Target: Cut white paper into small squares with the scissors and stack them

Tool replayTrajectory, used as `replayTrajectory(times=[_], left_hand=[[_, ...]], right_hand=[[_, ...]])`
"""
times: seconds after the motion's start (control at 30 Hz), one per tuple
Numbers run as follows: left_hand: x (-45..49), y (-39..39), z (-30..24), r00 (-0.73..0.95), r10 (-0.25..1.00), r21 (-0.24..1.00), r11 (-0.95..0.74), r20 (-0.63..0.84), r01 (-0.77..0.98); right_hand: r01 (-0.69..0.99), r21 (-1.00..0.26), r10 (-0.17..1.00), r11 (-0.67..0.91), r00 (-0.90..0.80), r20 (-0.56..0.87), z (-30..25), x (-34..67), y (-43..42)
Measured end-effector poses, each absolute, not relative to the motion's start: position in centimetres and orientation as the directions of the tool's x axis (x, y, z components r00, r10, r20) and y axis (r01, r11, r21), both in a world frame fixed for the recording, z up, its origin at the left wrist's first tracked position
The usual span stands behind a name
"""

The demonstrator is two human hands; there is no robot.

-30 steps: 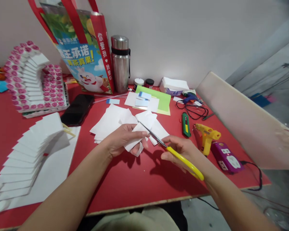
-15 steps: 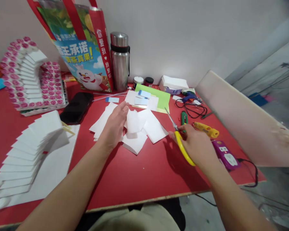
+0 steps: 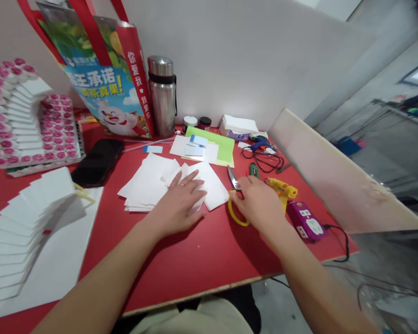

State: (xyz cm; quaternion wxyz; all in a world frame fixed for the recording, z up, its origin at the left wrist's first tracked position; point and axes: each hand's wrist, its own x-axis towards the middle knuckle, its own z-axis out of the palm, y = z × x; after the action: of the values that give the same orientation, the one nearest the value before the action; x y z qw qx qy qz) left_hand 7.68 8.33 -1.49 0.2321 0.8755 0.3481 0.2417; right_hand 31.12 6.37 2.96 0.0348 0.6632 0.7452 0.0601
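My left hand [image 3: 181,199] lies palm down with its fingers spread over loose white paper pieces [image 3: 212,185] in the middle of the red table. To its left is a stack of white paper sheets [image 3: 142,185], partly covered by the hand. My right hand [image 3: 259,199] grips yellow-handled scissors [image 3: 237,217] low at the table, right of the paper. Their blades point up and away from me, slightly apart. Part of the handles is hidden under the hand. A green utility knife [image 3: 253,170] lies just beyond the right fingers.
A fanned white folded structure [image 3: 28,222] stands on a white board at left, near a black phone [image 3: 98,160]. Behind are a bag [image 3: 107,88] and a steel flask [image 3: 162,102]. At right lie a yellow glue gun [image 3: 281,188] and a purple power strip [image 3: 304,220].
My left hand has let go of a small white paper and come down flat on the pile. The right hand has lowered the scissors to the table. The view has shifted slightly.
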Motion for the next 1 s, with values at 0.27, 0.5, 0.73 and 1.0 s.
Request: replayTrajectory(times=[0.27,0.5,0.73,1.0], left_hand=[[7.4,8.8,-2.8,0.599,0.792,0.305,-0.603,0.120,0.737],[7.6,8.8,-2.5,0.550,0.831,0.248,-0.552,0.084,0.796],[7.1,9.3,-2.5,0.492,0.856,0.251,-0.517,0.157,0.818],[7.2,9.2,-2.3,0.446,0.788,0.421,-0.607,0.423,0.673]], right_hand=[[0.900,-0.197,0.908,0.390,-0.411,-0.082,1.5,29.7,7.4],[0.888,-0.289,0.915,0.358,-0.395,-0.079,1.4,30.2,8.1],[0.853,-0.157,0.866,0.497,-0.499,0.026,0.0,29.2,8.4],[0.360,-0.927,0.995,0.103,-0.026,0.101,0.8,30.8,10.1]])
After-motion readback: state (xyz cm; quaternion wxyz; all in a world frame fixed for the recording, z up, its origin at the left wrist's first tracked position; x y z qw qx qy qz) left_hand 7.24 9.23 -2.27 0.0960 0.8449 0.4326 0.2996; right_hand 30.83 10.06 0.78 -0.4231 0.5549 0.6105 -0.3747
